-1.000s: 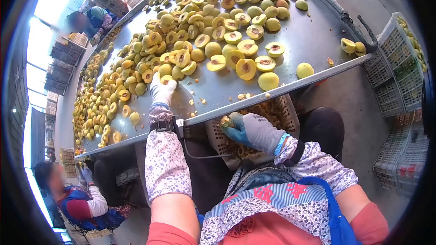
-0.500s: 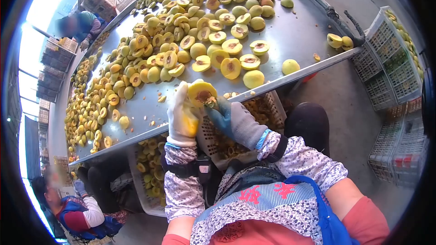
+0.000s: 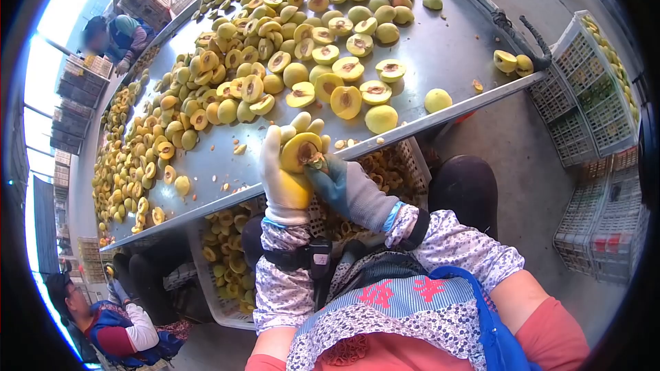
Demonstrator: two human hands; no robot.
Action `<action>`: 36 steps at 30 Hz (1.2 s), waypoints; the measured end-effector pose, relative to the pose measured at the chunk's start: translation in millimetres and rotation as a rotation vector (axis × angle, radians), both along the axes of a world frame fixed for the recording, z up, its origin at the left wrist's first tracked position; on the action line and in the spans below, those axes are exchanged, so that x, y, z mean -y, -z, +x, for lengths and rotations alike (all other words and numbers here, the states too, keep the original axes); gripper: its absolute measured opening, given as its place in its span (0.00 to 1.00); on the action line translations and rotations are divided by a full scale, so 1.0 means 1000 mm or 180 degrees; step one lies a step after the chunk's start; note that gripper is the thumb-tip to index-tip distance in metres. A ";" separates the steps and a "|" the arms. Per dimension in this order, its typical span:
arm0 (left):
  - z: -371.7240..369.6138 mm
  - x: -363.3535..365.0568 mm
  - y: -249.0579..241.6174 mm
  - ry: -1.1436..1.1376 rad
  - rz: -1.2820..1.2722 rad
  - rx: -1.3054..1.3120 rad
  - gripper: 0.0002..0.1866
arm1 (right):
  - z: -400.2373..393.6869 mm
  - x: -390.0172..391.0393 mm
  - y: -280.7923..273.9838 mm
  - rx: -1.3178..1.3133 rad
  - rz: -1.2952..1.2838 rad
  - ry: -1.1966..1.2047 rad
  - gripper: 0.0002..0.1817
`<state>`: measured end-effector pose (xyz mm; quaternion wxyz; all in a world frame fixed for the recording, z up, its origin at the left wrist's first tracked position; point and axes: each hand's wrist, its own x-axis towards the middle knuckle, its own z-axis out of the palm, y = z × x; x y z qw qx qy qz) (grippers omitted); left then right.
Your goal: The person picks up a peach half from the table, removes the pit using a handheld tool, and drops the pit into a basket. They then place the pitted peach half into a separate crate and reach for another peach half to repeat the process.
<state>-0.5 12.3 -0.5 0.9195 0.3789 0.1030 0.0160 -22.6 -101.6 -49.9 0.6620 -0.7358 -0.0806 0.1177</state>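
Your left hand [image 3: 287, 191] holds a fruit half [image 3: 295, 156] by the table's [image 3: 474, 104] near edge. Steady it; your right hand's [image 3: 349, 189] narrowed fingers (contents unclear) work its centre.

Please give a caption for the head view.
Gloved left hand holds a fruit half, the right hand at its brown centre, beside a metal table with fruit.

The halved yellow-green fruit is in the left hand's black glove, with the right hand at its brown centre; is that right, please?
Not quite: the head view shows a white glove with a yellow patch on the left hand, not a black one. The halved fruit is in it, with the right hand at its brown centre.
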 end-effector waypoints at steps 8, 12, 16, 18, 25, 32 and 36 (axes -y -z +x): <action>-0.004 0.003 -0.004 -0.0138 0.0796 -0.0264 0.21 | -0.006 -0.005 0.002 -0.0390 0.0361 -0.0291 0.25; -0.005 0.001 -0.011 0.0059 0.1410 -0.0331 0.22 | -0.010 -0.010 0.012 -0.0505 0.0536 -0.0357 0.25; -0.006 0.004 -0.020 0.0182 0.1794 -0.0210 0.22 | -0.016 -0.007 0.006 -0.0535 0.0594 -0.0365 0.25; -0.005 0.002 -0.019 0.0181 0.1729 -0.0194 0.22 | -0.017 -0.008 0.003 -0.0854 0.0959 -0.0426 0.21; 0.001 -0.007 -0.012 0.0668 0.2329 0.0091 0.22 | -0.016 0.010 -0.039 -0.1024 0.0762 -0.0816 0.28; 0.001 -0.006 -0.001 0.0895 0.0112 0.0410 0.21 | -0.005 0.034 -0.044 -0.3159 0.1904 -0.2125 0.29; 0.004 -0.011 0.005 0.0804 -0.0725 0.0547 0.23 | -0.015 0.019 -0.034 -0.1367 0.0880 -0.1452 0.26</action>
